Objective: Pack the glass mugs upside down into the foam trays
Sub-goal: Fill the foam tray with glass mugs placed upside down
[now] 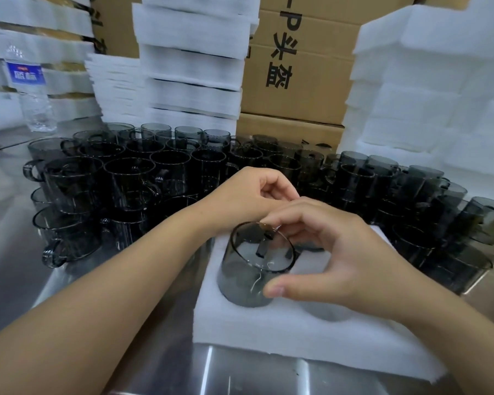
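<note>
A white foam tray (254, 329) lies on the steel table in front of me. A smoky glass mug (246, 280) stands upside down in its near-left pocket. My right hand (354, 263) grips that mug, thumb on its side and fingertips on the raised base rim. My left hand (246, 201) reaches across behind it with fingers curled over the tray's far side; the right hand hides what lies under it. A dark glass edge (311, 248) shows in a far pocket. The near-right pocket (325, 312) is open.
Many loose smoky mugs crowd the table to the left (126, 181) and right (411, 201), some stacked. Behind them stand piles of foam trays (188, 67) (428, 89), cardboard boxes (297, 81) and a water bottle (32, 89).
</note>
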A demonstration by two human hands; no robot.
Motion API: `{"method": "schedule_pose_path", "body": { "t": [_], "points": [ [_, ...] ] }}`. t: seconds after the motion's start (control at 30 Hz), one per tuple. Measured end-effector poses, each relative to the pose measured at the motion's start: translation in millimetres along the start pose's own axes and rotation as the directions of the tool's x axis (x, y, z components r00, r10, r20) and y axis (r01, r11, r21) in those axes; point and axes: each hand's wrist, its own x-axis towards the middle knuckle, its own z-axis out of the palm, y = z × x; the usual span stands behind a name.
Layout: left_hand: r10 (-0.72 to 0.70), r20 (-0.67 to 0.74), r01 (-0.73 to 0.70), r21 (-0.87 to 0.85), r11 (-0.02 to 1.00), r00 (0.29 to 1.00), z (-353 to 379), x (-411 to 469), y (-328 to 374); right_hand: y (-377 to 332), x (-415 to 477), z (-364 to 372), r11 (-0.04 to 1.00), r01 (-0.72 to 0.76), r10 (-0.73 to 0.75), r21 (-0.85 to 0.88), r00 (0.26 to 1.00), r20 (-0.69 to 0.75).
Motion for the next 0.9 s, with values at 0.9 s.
{"method": "schedule_pose_path", "body": {
  "t": [0.9],
  "points": [
    [-0.405,0.485,-0.014,0.654,0.756,0.775,-27.8,-25.9,42.7,0.3,-0.4,-6.4,0.947,0.010,0.063,-0.320,0.974,0.218]
  ]
}}
